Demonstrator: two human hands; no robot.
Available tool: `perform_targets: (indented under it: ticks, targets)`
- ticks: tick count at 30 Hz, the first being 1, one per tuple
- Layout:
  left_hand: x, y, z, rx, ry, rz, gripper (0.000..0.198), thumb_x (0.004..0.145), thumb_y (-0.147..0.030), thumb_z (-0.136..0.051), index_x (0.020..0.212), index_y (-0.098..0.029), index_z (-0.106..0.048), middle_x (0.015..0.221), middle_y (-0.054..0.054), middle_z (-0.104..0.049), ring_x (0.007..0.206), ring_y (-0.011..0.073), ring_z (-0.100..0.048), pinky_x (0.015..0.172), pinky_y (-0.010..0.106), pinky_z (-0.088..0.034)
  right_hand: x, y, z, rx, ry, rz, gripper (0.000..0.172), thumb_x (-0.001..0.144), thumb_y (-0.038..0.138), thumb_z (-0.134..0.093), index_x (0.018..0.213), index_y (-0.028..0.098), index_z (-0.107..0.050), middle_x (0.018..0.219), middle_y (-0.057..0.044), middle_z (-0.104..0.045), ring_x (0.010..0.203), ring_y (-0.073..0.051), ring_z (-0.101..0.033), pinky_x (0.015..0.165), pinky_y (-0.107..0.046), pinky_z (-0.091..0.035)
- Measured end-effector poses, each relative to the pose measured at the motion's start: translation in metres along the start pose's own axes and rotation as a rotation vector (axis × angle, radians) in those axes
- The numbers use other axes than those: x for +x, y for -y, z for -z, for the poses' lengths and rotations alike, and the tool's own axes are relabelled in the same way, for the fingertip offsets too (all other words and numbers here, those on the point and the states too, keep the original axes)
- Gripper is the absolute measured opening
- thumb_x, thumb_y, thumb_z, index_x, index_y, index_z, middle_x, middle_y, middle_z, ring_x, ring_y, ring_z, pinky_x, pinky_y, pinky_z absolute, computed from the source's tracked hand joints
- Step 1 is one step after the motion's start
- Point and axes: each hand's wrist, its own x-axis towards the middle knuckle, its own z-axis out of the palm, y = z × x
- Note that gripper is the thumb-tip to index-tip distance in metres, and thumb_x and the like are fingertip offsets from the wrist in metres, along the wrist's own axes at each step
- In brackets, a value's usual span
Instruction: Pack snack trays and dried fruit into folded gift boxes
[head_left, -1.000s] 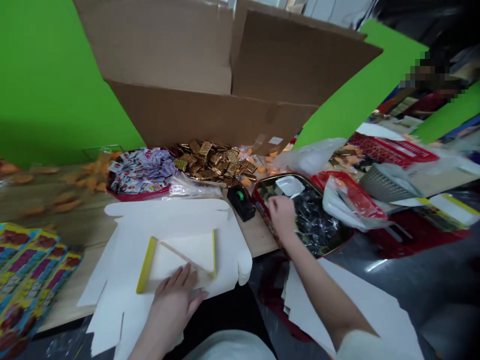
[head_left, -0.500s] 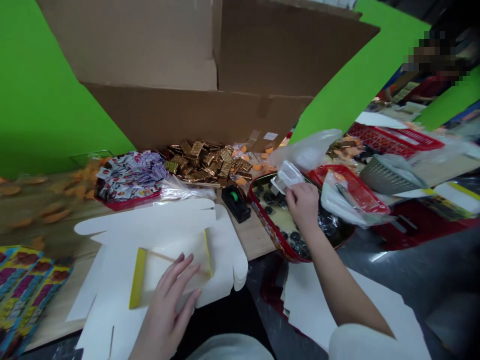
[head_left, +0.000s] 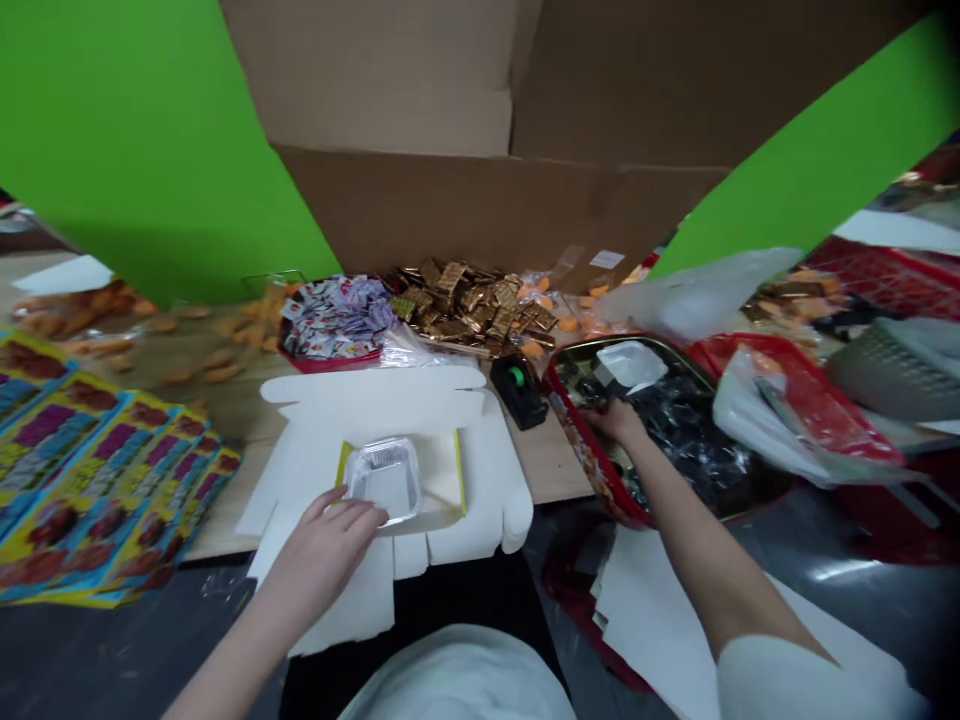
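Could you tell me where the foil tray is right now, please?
The foil tray sits left of centre in the head view, on the white cardboard blank, touched by the left hand.

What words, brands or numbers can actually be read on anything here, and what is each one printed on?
Nothing here can be read clearly.
Yellow-edged printed cards: print too blurred to read.
Red-and-white sachets: print too small to read.
Gold packets: any markings too small to read.
White label on the cardboard carton: too small and blurred to read.
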Motion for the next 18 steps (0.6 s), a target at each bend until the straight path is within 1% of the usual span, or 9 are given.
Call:
perform_targets:
  ticks: [3,5,8,10,11,13,14,16,18]
  targets:
    - [-0.012,0.018,-0.015,0.017,0.097,0.074,0.025,0.096,-0.032,-0.042,0.108,-0.026,-0.064,0.114,0.002,-0.067,0.107,0.0196,-0.061,0.107,0.048,-0.027,0.002,-0.001,-0.006,0.039,0.05,-0.046,0.025,0.075,0.033,-0.07,0.066,0.01,-0.067,0.057,-0.008,-0.063,0.056,-0.018,-0.058,0.055,-0.028,-0.04]
    - [-0.014,0.021,-0.022,0.008,0.098,0.099,0.031,0.093,-0.044,-0.048,0.114,-0.027,-0.063,0.122,0.004,-0.064,0.115,0.0232,-0.057,0.11,0.051,-0.02,-0.008,-0.002,0.004,0.04,-0.008,-0.076,0.022,0.079,0.031,-0.065,0.076,0.009,-0.068,0.069,-0.012,-0.066,0.064,-0.02,-0.06,0.059,-0.03,-0.04]
    - [-0.017,0.016,-0.032,-0.017,0.079,0.108,0.042,0.089,-0.054,-0.049,0.121,-0.029,-0.06,0.13,0.006,-0.059,0.121,0.0263,-0.052,0.112,0.056,-0.008,-0.044,0.012,0.02,0.146,-0.325,-0.085,0.033,0.088,0.035,-0.051,0.104,0.008,-0.061,0.09,-0.016,-0.065,0.079,-0.022,-0.06,0.068,-0.033,-0.042]
    - [-0.019,0.01,-0.038,-0.026,0.072,0.133,0.043,0.09,-0.054,-0.047,0.122,-0.029,-0.059,0.132,0.006,-0.057,0.119,0.0265,-0.054,0.112,0.057,-0.004,-0.083,0.039,0.019,0.387,-0.523,0.08,0.033,0.088,0.04,-0.05,0.106,0.013,-0.058,0.09,-0.012,-0.064,0.077,-0.021,-0.059,0.07,-0.034,-0.045]
    - [-0.019,0.006,-0.04,-0.025,0.069,0.155,0.043,0.09,-0.053,-0.047,0.123,-0.028,-0.059,0.132,0.007,-0.057,0.116,0.0266,-0.055,0.112,0.058,-0.003,-0.105,0.058,0.011,0.519,-0.522,0.24,0.029,0.087,0.041,-0.052,0.101,0.016,-0.059,0.088,-0.009,-0.063,0.077,-0.021,-0.059,0.07,-0.034,-0.047]
    - [-0.018,0.0,-0.044,-0.016,0.06,0.2,0.044,0.089,-0.053,-0.049,0.122,-0.026,-0.06,0.13,0.008,-0.058,0.112,0.0274,-0.057,0.111,0.059,-0.004,-0.148,0.102,-0.015,0.569,-0.339,0.539,0.02,0.084,0.039,-0.056,0.09,0.021,-0.062,0.095,-0.009,-0.063,0.09,-0.024,-0.059,0.08,-0.039,-0.048]
    - [-0.017,-0.002,-0.046,-0.013,0.054,0.216,0.045,0.088,-0.053,-0.05,0.121,-0.025,-0.06,0.129,0.009,-0.059,0.111,0.0277,-0.057,0.111,0.059,-0.005,-0.165,0.123,-0.032,0.537,-0.268,0.639,0.015,0.082,0.036,-0.059,0.084,0.022,-0.064,0.103,-0.01,-0.061,0.102,-0.027,-0.056,0.088,-0.043,-0.046]
    - [-0.016,-0.003,-0.048,-0.016,0.046,0.228,0.045,0.087,-0.053,-0.052,0.121,-0.024,-0.061,0.128,0.009,-0.059,0.11,0.028,-0.057,0.111,0.059,-0.008,-0.189,0.156,-0.064,0.434,-0.177,0.697,0.008,0.078,0.028,-0.064,0.076,0.021,-0.064,0.12,-0.012,-0.056,0.122,-0.032,-0.045,0.097,-0.049,-0.041]
    - [-0.017,0.0,-0.048,-0.023,0.03,0.197,0.044,0.087,-0.052,-0.053,0.122,-0.025,-0.059,0.129,0.009,-0.058,0.112,0.0281,-0.056,0.111,0.06,-0.01,-0.195,0.17,-0.084,0.347,-0.14,0.724,0.01,0.076,0.025,-0.065,0.084,0.019,-0.066,0.133,-0.014,-0.049,0.131,-0.037,-0.034,0.099,-0.053,-0.039]
